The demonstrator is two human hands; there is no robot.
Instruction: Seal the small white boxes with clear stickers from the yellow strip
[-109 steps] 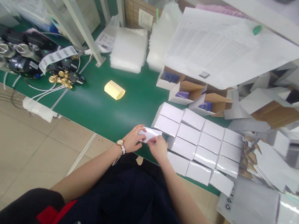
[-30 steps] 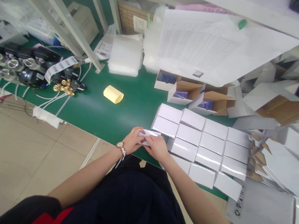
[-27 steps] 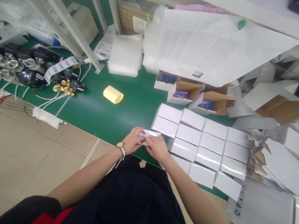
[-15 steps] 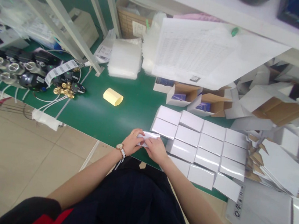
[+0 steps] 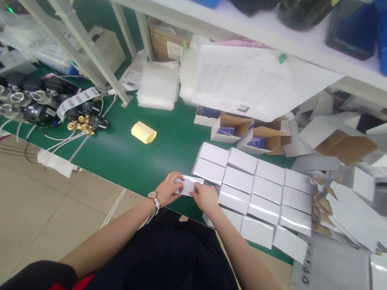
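A small white box (image 5: 187, 186) lies flat near the front edge of the green table, between my two hands. My left hand (image 5: 168, 189), with a watch on its wrist, is closed around the box's left end. At the opposite end, my right hand (image 5: 206, 198) grips with bent fingers. Most of the box's top shows; its underside is hidden. Right beside it stand rows of similar white boxes (image 5: 239, 178), set close together. A folded yellow paper piece (image 5: 144, 132) rests farther left.
Open cartons (image 5: 230, 127) with blue contents stand behind the rows. Empty white cartons (image 5: 345, 137) pile up at the right. Metal valve parts (image 5: 44, 100) with tubes lie at the left. A printed sheet (image 5: 253, 81) hangs from the shelf (image 5: 183, 11) overhead.
My right hand has drawn back from the middle of the box to its right end, exposing more of the top. My left hand stays on the left end. The view has shifted slightly.
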